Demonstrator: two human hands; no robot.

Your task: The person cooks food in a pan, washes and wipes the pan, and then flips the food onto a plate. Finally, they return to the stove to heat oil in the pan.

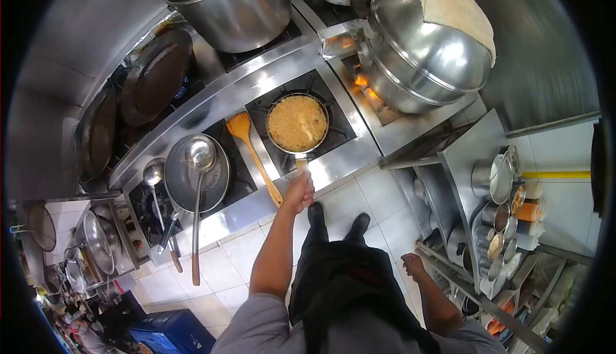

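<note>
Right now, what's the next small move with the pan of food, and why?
Probably a gentle swirl of the pan, to check whether the food slides: the left hand is closed on the handle, the food spreads nearly to the rim, and the wooden spatula lies beside the burner, in neither hand.

The wooden spatula [255, 155] lies between two pans [297, 123].

"Any room?"
"Above the bench's [350, 163] bare front edge, right of centre."
"And in the way?"
"A frying pan [299, 152] at centre, a wooden spatula [255, 154] left of it, a long ladle [197, 209] jutting lower left, flames [361, 81] beside the domed pot [410, 52], upper right."
</note>
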